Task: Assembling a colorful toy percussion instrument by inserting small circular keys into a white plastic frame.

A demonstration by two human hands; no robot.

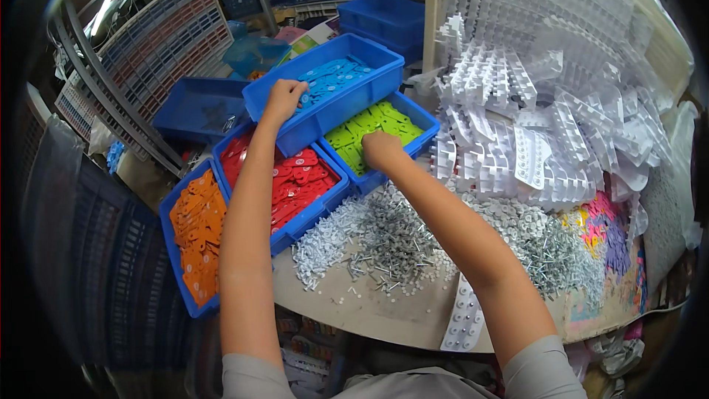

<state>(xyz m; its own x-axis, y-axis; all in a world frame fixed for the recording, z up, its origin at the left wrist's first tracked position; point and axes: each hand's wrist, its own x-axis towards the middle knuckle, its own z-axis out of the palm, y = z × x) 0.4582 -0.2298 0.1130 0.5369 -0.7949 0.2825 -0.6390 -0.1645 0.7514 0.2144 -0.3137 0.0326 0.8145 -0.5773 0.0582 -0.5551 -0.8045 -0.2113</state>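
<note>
My left hand is closed at the left end of a raised blue bin, its fingertips against the flat light-blue plastic pieces inside. Whether a piece is pinched there is too small to tell. My right hand reaches into a lower blue bin and is curled down onto lime-green plastic pieces. Its fingertips are hidden, so what it grips does not show. Red pieces fill the bin under my left forearm, partly covered by the raised bin. Orange pieces lie in the leftmost bin.
Heaps of screws and small white parts cover the table nearest me. White moulded strips are piled at right. A studded white strip overlaps the front edge. Pink and purple pieces lie far right.
</note>
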